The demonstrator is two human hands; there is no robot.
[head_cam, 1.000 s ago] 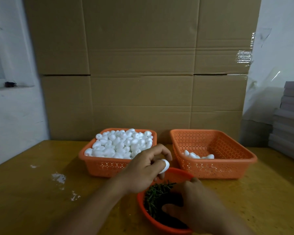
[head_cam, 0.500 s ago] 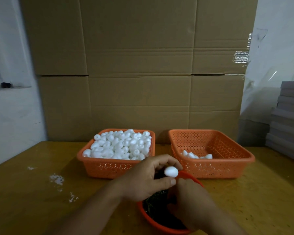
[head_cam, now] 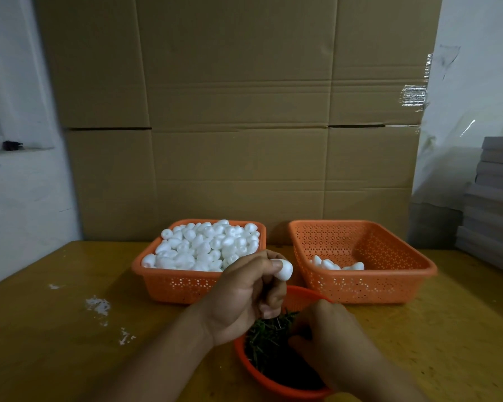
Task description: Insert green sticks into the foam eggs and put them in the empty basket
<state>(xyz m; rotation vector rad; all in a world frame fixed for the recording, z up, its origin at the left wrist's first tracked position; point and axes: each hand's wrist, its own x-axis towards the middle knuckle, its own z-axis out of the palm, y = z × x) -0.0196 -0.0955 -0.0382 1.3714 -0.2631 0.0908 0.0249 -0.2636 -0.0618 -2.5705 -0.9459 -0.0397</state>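
Observation:
My left hand (head_cam: 244,297) pinches a white foam egg (head_cam: 284,270) between thumb and fingertips, above the round orange bowl (head_cam: 273,381) of green sticks (head_cam: 266,340). My right hand (head_cam: 331,340) reaches into that bowl with its fingers curled down among the sticks; its fingertips are hidden, so I cannot tell whether it holds a stick. Behind them, the left orange basket (head_cam: 186,288) is heaped with foam eggs (head_cam: 206,248). The right orange basket (head_cam: 389,285) holds a few eggs (head_cam: 336,265) at its near left corner.
Everything stands on a yellow wooden table (head_cam: 55,329) with white crumbs (head_cam: 98,304) on its left. A tall cardboard wall (head_cam: 238,126) rises behind the baskets. Grey stacked boards (head_cam: 494,204) sit at the right edge.
My left hand has lifted the foam egg slightly and turned it toward the right. My right hand stays in the stick bowl, its fingers shifting among the sticks.

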